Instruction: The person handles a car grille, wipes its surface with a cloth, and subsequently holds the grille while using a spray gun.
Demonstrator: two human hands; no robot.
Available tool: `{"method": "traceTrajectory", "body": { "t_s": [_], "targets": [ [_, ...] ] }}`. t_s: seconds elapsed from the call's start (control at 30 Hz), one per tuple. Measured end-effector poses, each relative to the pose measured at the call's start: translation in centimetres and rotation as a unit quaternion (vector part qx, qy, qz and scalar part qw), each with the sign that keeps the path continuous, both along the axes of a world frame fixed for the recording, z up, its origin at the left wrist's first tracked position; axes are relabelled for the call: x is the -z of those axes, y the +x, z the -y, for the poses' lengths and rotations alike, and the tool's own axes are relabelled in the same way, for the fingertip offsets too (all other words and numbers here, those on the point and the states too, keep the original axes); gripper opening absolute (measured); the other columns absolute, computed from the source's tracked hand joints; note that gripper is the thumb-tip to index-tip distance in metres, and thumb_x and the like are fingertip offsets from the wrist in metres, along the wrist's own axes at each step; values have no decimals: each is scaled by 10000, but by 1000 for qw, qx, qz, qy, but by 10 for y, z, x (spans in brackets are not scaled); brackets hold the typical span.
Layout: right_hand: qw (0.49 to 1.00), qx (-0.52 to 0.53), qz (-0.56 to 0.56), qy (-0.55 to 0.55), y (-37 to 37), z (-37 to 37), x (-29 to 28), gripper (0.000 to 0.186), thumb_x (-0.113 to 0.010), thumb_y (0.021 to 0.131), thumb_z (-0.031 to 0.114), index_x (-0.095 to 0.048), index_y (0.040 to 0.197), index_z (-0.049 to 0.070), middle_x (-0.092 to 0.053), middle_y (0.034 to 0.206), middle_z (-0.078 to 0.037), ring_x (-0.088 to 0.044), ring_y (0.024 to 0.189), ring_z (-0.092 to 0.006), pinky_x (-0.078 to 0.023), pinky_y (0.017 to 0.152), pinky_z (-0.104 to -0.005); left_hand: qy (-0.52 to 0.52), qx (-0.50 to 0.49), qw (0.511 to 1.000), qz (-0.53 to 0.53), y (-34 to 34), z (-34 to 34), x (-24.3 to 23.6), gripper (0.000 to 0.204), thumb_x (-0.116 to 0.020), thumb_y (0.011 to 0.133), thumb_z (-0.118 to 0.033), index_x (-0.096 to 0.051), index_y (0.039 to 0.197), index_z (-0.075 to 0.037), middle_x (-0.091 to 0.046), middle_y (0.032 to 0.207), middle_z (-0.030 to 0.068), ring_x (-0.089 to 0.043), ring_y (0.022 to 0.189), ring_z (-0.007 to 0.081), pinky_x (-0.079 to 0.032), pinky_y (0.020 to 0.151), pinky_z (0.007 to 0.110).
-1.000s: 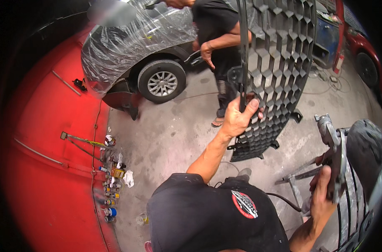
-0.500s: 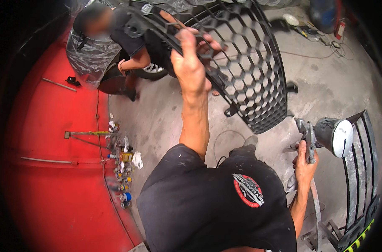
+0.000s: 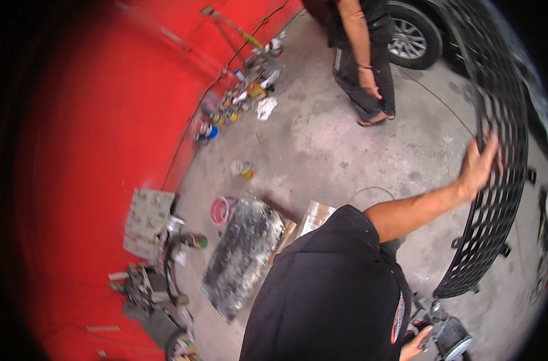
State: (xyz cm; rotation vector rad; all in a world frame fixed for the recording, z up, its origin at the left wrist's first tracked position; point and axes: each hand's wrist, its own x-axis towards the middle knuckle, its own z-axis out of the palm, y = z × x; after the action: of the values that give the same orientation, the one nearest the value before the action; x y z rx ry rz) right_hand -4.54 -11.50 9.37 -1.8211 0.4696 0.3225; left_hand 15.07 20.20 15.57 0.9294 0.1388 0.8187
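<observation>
Overhead, left hand (image 3: 477,169) fingers (image 3: 489,144) curl round the black mesh grille's (image 3: 502,198) edge, gripping it upright

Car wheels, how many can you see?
1: the wheel sits at the top of the picture, behind the standing person and left of the black grille. The car's other wheels may be hidden or out of view.

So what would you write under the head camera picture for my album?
Left hand gripping a big black car grille, right hand on a grinder-like power tool.
</observation>
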Motion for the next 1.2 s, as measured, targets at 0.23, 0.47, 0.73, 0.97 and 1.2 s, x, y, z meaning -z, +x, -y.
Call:
{"method": "traceTrajectory", "body": {
  "t_s": [0.23, 0.47, 0.73, 0.97, 1.2],
  "targets": [
    [994, -106, -15, 2, 26, -27, -6, 424, -536, 882, 494, -575, 932, 75, -509, 576, -34, -452, 456, -126, -342, 438, -280, 44, 136, 989, 39, -46, 25, 49, 237, -487, 944, -275, -456, 952, -40, -512, 707, 28, -547, 615, 119, -485, 604, 279],
    [988, -154, -21, 13, 29, -44, -23, 410, -540, 888, 471, -534, 1039, 89, -548, 627, -58, -490, 503, -153, -383, 476, -301, 191, 191, 954, -134, -99, 21, 55, 227, -571, 874, -261, -548, 870, -36, -591, 695, 16, -556, 614, 114, -439, 567, 290],
    [976, -208, -56, 30, 20, -57, -27, 434, -544, 895, 444, -486, 1161, 106, -592, 686, -86, -534, 557, -184, -429, 519, -324, 239, 214, 924, -206, -131, 12, 59, 312, -557, 857, -312, -579, 778, -11, -592, 649, 50, -584, 598, 162, -441, 549, 323],
    [960, -259, -96, 50, 10, -55, -20, 484, -547, 902, 420, -444, 1268, 120, -630, 738, -110, -572, 604, -211, -470, 557, -344, 193, 218, 930, -226, -167, -21, 57, 388, -490, 917, -379, -572, 798, -18, -538, 638, 10, -519, 577, 119, -433, 555, 295],
    [967, -248, -45, 35, 8, -86, -39, 356, -497, 926, 408, -646, 1011, 96, -634, 725, -90, -588, 621, -206, -471, 571, -329, 216, 161, 937, -223, -194, -37, 65, 396, -487, 922, -388, -544, 788, -20, -521, 627, 8, -510, 584, 115, -429, 557, 297]
  ]
}}
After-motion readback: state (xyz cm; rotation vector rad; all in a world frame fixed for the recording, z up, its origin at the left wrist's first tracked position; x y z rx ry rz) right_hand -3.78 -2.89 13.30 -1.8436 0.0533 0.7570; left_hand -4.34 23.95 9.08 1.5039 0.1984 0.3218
